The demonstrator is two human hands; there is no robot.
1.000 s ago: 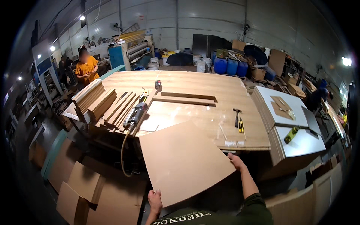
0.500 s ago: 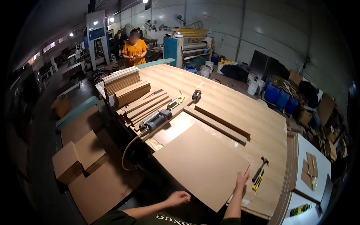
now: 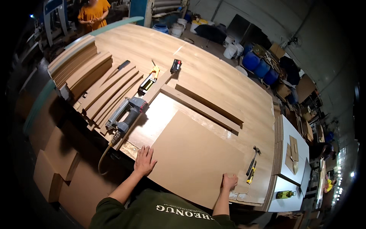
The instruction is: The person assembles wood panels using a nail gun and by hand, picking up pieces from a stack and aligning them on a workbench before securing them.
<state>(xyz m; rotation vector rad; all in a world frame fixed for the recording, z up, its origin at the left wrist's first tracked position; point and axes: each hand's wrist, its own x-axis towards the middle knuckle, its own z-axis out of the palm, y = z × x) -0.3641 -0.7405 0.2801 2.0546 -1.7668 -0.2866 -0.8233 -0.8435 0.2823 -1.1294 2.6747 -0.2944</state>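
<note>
A flat brown board (image 3: 194,160) is found lying largely on the tabletop (image 3: 217,72), at its near edge and right of that edge's midpoint; a slight overhang toward the wearer appears to be present, presumably so that the board can be reached from both sides. The left hand (image 3: 145,162) is placed palm down at the board's left edge, its fingers extended and slightly spread, with nothing gripped; whether the board itself is pressed cannot be determined. The right hand (image 3: 229,182) is set at the board's right edge with fingers partly curled; whether the edge is actually pinched cannot be told. With opposite edges attended, the board is judged to be steadied or squared. Beyond its far edge, two parallel wooden strips (image 3: 200,108) are laid lengthwise, apparently kept clear of the board. To the left, a nail gun (image 3: 131,114) is rested near the tabletop's near edge, with its hose (image 3: 101,160) hung over that edge, probably to keep the line off the surface. A hammer (image 3: 252,158) and a yellow-and-black knife (image 3: 251,172) are laid toward the near right corner, seemingly within easy reach of the right hand.
</note>
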